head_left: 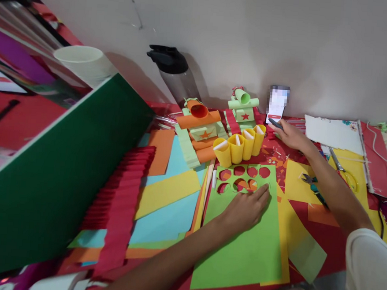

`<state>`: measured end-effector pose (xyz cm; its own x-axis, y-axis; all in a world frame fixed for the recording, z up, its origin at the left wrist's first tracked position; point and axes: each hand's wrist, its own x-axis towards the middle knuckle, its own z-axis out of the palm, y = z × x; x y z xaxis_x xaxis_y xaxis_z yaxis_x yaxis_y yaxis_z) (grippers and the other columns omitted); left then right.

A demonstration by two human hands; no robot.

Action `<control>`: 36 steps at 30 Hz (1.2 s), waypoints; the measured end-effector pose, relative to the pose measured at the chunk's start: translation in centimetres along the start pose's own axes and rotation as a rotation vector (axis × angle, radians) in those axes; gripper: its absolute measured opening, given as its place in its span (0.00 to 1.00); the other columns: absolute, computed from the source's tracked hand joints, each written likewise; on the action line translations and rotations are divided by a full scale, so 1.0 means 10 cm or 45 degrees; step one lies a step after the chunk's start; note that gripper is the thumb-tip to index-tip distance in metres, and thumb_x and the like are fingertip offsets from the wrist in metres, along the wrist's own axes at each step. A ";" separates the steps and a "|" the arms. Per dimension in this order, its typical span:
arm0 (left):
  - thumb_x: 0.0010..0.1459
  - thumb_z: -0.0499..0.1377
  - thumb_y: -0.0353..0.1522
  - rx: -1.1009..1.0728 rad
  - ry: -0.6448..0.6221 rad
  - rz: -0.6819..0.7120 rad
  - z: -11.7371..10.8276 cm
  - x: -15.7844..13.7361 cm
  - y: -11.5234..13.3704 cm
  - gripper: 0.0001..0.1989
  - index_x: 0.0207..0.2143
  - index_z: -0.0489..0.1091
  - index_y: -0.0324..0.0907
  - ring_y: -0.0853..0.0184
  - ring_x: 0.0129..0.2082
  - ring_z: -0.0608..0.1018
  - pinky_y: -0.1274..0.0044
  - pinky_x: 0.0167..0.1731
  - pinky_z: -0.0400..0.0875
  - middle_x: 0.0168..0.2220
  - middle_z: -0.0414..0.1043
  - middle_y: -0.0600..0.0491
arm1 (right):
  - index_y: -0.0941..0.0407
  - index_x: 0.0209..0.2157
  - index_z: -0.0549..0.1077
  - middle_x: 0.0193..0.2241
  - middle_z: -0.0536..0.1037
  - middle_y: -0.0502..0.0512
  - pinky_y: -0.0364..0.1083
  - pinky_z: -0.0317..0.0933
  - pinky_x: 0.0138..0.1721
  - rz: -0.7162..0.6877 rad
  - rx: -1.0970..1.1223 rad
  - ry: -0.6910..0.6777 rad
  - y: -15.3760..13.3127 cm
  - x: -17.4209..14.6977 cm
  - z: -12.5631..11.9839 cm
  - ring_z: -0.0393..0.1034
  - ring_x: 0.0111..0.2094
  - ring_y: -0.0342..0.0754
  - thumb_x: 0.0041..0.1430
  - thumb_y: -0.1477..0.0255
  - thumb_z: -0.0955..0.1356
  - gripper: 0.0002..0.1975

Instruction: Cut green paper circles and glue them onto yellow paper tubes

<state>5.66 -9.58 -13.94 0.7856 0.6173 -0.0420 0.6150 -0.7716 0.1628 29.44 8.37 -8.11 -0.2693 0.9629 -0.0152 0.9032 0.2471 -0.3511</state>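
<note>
A green paper sheet (239,245) with rows of round holes lies in front of me. My left hand (249,206) rests on it, fingers bent together and their tips pressed on the paper beside the lower holes. My right hand (292,135) is raised beyond the sheet, closed around a slim dark pen-like tool (276,124); its exact kind is unclear. Near the sheet's far edge stand joined yellow paper tubes (236,149) with white pieces inside. Behind them are an orange-and-green paper model (197,132) and a green-and-red one (243,115), each with a star.
A phone (276,104) leans on the wall. Pliers (316,186) and yellow-handled scissors (344,171) lie right. A green board (62,175), red crepe paper (118,219), coloured paper (166,194) and a black-lidded bottle (175,73) are left. Paper scraps litter the red table.
</note>
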 end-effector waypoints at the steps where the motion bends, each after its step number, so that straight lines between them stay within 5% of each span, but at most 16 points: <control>1: 0.74 0.48 0.33 -0.002 0.001 0.000 0.00 0.00 0.00 0.22 0.64 0.68 0.37 0.59 0.35 0.86 0.70 0.28 0.79 0.67 0.68 0.33 | 0.56 0.48 0.69 0.40 0.81 0.63 0.49 0.59 0.35 0.013 0.016 0.000 -0.02 0.04 0.01 0.73 0.37 0.58 0.75 0.53 0.58 0.21; 12: 0.73 0.50 0.32 0.005 -0.071 -0.002 0.02 0.00 -0.01 0.24 0.67 0.65 0.37 0.58 0.38 0.86 0.71 0.30 0.79 0.68 0.65 0.32 | 0.61 0.63 0.65 0.56 0.74 0.74 0.55 0.67 0.48 0.155 -0.172 0.082 -0.34 0.50 0.18 0.74 0.50 0.64 0.70 0.69 0.66 0.23; 20: 0.73 0.49 0.31 0.016 -0.020 0.040 0.02 0.00 -0.01 0.22 0.65 0.68 0.35 0.56 0.38 0.86 0.68 0.29 0.80 0.70 0.63 0.34 | 0.62 0.54 0.75 0.55 0.72 0.69 0.50 0.65 0.47 -0.037 -0.253 0.164 -0.27 0.36 0.35 0.73 0.47 0.56 0.68 0.78 0.64 0.16; 26: 0.72 0.50 0.29 0.011 0.046 0.043 0.06 0.00 0.00 0.21 0.63 0.69 0.34 0.58 0.37 0.86 0.69 0.28 0.80 0.69 0.64 0.33 | 0.63 0.49 0.78 0.49 0.79 0.69 0.50 0.64 0.49 -0.103 -0.299 0.097 -0.25 0.23 0.42 0.73 0.48 0.58 0.68 0.74 0.69 0.11; 31: 0.73 0.50 0.31 0.035 0.029 0.041 0.06 0.00 0.01 0.21 0.64 0.68 0.35 0.59 0.36 0.86 0.71 0.28 0.78 0.69 0.65 0.33 | 0.61 0.52 0.79 0.50 0.81 0.68 0.50 0.64 0.49 -0.149 -0.143 0.268 -0.20 -0.09 0.14 0.75 0.48 0.57 0.67 0.68 0.72 0.16; 36: 0.72 0.50 0.29 0.071 -0.033 0.034 0.03 -0.01 0.01 0.23 0.66 0.66 0.36 0.58 0.37 0.86 0.70 0.27 0.78 0.70 0.63 0.33 | 0.58 0.28 0.80 0.23 0.80 0.53 0.46 0.62 0.35 0.151 0.028 0.375 -0.15 -0.64 -0.38 0.72 0.26 0.47 0.66 0.61 0.71 0.17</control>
<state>5.64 -9.77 -14.17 0.8026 0.5930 -0.0640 0.5963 -0.7953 0.1088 31.11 2.24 -3.92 -0.0508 0.9756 0.2135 0.9141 0.1316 -0.3836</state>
